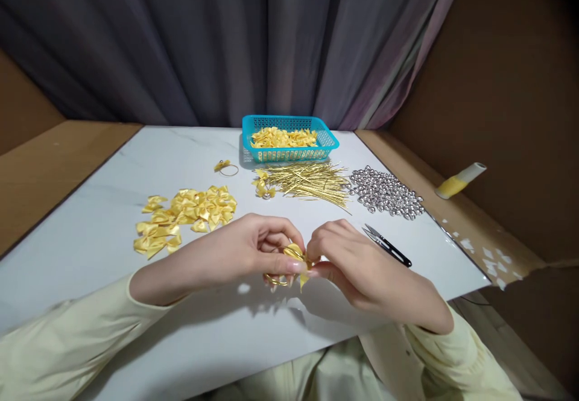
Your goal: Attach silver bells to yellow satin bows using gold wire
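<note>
A: Which way does the shiny yellow satin ribbon piece (294, 249) point?

B: A pointed tail hangs down toward the person, and the rounded part sits above it. What shows of its long axis runs top to bottom, leaning slightly right at the lower end. Fingers cover the rest.

A: And the surface?

B: A white, faintly marbled tabletop (181, 160). To the left lies a loose heap of yellow satin bows (192, 208). Farther back is a teal plastic basket (335, 143) with more yellow pieces inside, and in front of it a bundle of thin gold strips (312, 183). Silver round beads (386, 193) spread to their right, with black-handled snips (391, 249) nearer the person.

A: The room?

B: A grey-purple curtain (226, 39) behind, brown cardboard panels (497, 87) on the 2 sides.

A: Where is the ribbon piece relative to the hands?

B: Between them, raised above the tabletop. The left hand (260, 250) pinches it narrowly between thumb and fingers; the right hand (341, 259) has its fingertips closed on the right side. A curved gold ring (275, 280) shows just below the left thumb.
</note>
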Demonstrator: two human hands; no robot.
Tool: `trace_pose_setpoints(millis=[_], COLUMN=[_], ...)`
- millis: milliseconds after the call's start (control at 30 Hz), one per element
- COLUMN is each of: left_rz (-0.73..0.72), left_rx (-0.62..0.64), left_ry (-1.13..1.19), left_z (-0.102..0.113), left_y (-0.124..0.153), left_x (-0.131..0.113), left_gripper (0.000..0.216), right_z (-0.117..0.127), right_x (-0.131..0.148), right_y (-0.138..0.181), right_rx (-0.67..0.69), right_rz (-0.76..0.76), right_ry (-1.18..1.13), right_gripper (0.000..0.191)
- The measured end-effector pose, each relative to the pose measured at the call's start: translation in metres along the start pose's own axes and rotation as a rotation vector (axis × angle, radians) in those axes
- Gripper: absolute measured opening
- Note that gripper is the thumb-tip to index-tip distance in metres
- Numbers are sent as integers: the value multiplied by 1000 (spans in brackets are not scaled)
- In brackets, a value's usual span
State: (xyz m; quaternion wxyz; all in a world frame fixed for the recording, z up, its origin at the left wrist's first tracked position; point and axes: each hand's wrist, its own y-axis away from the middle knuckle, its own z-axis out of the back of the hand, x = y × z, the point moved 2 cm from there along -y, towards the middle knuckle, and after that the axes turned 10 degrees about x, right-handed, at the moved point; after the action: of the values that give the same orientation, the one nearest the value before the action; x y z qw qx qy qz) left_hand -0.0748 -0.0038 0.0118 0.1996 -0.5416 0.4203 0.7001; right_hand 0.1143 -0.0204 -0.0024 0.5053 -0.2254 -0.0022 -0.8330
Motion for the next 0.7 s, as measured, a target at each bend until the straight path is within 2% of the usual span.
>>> trace_pose_setpoints(millis=[133,200,267,333,367,467,567,700], left_rz=[15,8,-38,-98,-102,-8,-2,-7], left_rx=[34,37,-52,-233,-274,-107,-52,4], left_ry=[-28,-61,-185,-406,-477,-473,-398,-267], left_z=[2,6,12,14,12,-2,-13,-16], left_y=[-1,1,6,14,18,22,19,14], left_x=[2,1,-4,-11,-13,-11,-7,-5], left_gripper=[18,26,36,26,21,24,27,36], right_z=[2,4,5,6,5,3,1,-3], right_x=[-1,-3,-3,-2,0,6,11,14], right_y=[-1,0,1,2,2,2,2,2], right_rx=[22,0,-42,-82,-95,-165,-232,-270], right_rz=[100,104,80,69,70,80,85,102], right_ry=[-40,-80,-103,-92,-75,-36,-53,-130], right_gripper=[20,21,17,14,14,16,16,15])
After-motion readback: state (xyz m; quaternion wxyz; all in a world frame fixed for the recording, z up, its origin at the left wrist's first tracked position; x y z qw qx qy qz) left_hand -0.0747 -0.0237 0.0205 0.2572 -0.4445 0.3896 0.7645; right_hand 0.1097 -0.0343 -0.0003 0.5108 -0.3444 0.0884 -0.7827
